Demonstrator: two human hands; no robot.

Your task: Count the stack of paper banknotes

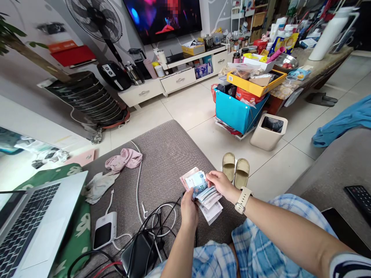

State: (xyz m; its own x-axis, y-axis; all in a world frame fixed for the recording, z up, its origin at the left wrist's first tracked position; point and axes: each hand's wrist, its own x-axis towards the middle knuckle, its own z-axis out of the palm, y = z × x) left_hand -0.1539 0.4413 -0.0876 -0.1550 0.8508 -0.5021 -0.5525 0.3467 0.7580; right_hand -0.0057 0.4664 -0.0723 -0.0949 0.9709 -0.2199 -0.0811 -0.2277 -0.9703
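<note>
A stack of banknotes [203, 193] is held over the grey sofa seat [162, 154] in front of me. My left hand [189, 210] grips the stack from below, fingers closed on it. My right hand [222, 184], with a cream wristwatch [242, 199] on the wrist, pinches the top notes at their right edge, a blue note uppermost. My knees in blue checked shorts [255, 243] are below the hands.
A laptop [34, 227] lies at the left on a green cushion. A white charger [104, 230] and tangled cables [150, 227] lie on the seat, with pink cloth [124, 159]. Slippers [235, 169], a bin [269, 130] and a blue box [236, 112] stand on the tiled floor. A remote [359, 197] rests at the right.
</note>
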